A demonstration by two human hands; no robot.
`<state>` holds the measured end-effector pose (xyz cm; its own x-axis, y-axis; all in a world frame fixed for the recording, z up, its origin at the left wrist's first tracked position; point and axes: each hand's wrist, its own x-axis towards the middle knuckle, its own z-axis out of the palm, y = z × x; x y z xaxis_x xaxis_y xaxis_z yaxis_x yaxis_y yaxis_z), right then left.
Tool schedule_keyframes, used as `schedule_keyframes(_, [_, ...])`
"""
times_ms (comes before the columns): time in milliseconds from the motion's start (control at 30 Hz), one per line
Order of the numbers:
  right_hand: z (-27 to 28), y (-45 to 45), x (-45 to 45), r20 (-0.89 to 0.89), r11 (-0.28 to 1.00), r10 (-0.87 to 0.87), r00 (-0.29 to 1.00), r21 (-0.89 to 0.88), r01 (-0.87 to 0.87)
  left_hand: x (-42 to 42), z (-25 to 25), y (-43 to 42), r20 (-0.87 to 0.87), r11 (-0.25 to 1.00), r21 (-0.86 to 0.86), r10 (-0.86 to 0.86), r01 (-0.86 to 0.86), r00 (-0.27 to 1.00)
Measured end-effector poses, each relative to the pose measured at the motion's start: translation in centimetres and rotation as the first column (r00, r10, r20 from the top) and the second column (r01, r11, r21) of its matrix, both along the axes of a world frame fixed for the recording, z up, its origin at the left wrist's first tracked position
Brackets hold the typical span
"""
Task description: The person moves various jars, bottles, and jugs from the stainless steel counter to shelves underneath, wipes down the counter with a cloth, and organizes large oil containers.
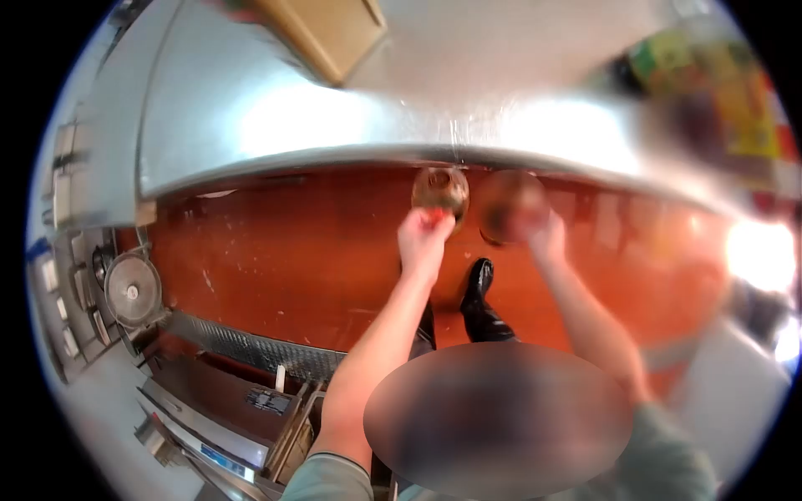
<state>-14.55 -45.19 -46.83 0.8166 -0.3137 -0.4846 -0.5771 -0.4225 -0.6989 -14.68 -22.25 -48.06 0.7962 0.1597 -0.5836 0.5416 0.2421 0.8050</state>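
My left hand (424,240) is closed on a round, see-through container (440,188) with brownish contents, which looks like a glass jar or bowl. Something small and red shows at its fingers. To the right, my right hand (547,237) is smeared by motion. It grips a second round brownish container (505,203), also blurred, so its kind cannot be made out. Both containers are apart from each other, just in front of the edge of the steel counter (251,125) and above the red floor.
A tan board or box (330,37) lies on the counter. Blurred coloured packages (727,92) stand at the far right. At left is a round metal lid or strainer (133,290). A kitchen appliance (217,401) stands behind at lower left. A black boot (478,288) is on the floor.
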Motion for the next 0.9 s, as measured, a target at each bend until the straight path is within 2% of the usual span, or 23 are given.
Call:
schedule_keyframes(33, [0.4, 1.8, 2.3, 0.069, 0.998, 0.004, 0.998, -0.058, 0.000, 2.0, -1.3, -0.2, 0.022, 0.997, -0.045, 0.059, -0.058, 0.998])
schedule_keyframes(67, [-3.1, 1.9, 3.7, 0.074, 1.000, -0.027, 0.997, -0.002, 0.027, 3.7, -2.7, -0.3, 0.088, 0.999, -0.004, 0.040, -0.040, 0.995])
schedule_keyframes(100, [-6.5, 2.0, 5.1, 0.077, 0.997, -0.059, 0.995, 0.053, 0.055, 5.6, -4.1, -0.1, 0.063, 0.988, 0.156, -0.012, 0.002, 0.998])
schedule_keyframes(167, [-9.8, 3.2, 8.0, 0.119, 0.993, -0.089, 0.989, 0.083, 0.079, 8.8, -5.1, 0.6, 0.046, 0.975, 0.187, -0.130, 0.119, 0.990])
schedule_keyframes(233, [-12.1, 4.4, 10.4, 0.176, 0.995, -0.097, 0.980, 0.054, 0.089, 11.1, -7.9, 0.4, 0.086, 0.985, 0.163, -0.073, 0.058, 0.994])
schedule_keyframes(267, [-12.9, 4.9, 11.3, 0.202, 0.995, -0.101, 0.974, 0.041, 0.094, 11.9, -9.2, 0.3, 0.106, 0.989, 0.147, -0.039, 0.023, 0.994])
schedule_keyframes(333, [-14.3, 5.5, 12.4, 0.251, 0.994, -0.108, 0.962, 0.016, 0.107, 13.2, -12.9, 0.6, 0.161, 0.987, -0.149, 0.087, -0.063, 0.983])
schedule_keyframes(367, [-15.1, 5.6, 12.9, 0.271, 0.994, -0.109, 0.956, 0.007, 0.111, 13.3, -14.6, 0.6, 0.170, 0.984, -0.168, 0.095, -0.066, 0.981])
schedule_keyframes(433, [-16.0, 5.8, 13.7, 0.312, 0.993, -0.104, 0.944, -0.014, 0.114, 13.7, -14.3, 0.1, 0.188, 0.976, -0.206, 0.112, -0.072, 0.976])
schedule_keyframes(467, [-16.3, 5.9, 14.0, 0.331, 0.993, -0.100, 0.938, -0.024, 0.115, 13.3, -13.6, -0.6, 0.233, 0.997, -0.068, 0.046, -0.031, 0.971])
schedule_keyframes(533, [-17.0, 5.7, 14.5, 0.364, 0.993, -0.081, 0.928, -0.048, 0.105, 13.9, -13.5, -1.3, 0.260, 0.999, 0.050, -0.033, 0.021, 0.965])
schedule_keyframes(633, [-17.5, 5.8, 15.0, 0.397, 0.991, -0.049, 0.917, -0.098, 0.095, 13.7, -14.1, -0.9, 0.256, 0.998, 0.036, -0.054, 0.046, 0.965])
schedule_keyframes(700, [-17.5, 6.0, 15.1, 0.421, 0.992, -0.075, 0.904, -0.056, 0.109, 14.2, -14.3, -1.2, 0.362, 0.997, 0.079, -0.039, 0.011, 0.931])
schedule_keyframes(733, [-17.4, 6.0, 15.0, 0.410, 0.986, -0.166, 0.897, 0.073, 0.149, 15.3, -14.4, -1.3, 0.237, 0.994, 0.108, -0.012, -0.014, 0.971])
schedule_keyframes(800, [-16.8, 5.8, 14.5, 0.408, 0.991, -0.130, 0.904, 0.033, 0.128, 15.8, -12.5, -0.6, 0.221, 0.990, -0.022, -0.132, 0.140, 0.966])
schedule_keyframes(867, [-16.2, 5.8, 14.2, 0.388, 0.958, 0.120, 0.914, -0.286, -0.004, 15.8, -12.0, -0.6, 0.172, 0.977, -0.004, -0.211, 0.215, 0.962])
schedule_keyframes(900, [-16.0, 5.4, 13.7, 0.372, 0.952, 0.140, 0.918, -0.306, -0.021, 15.6, -13.6, -0.3, 0.126, 0.973, 0.086, -0.224, 0.214, 0.966])
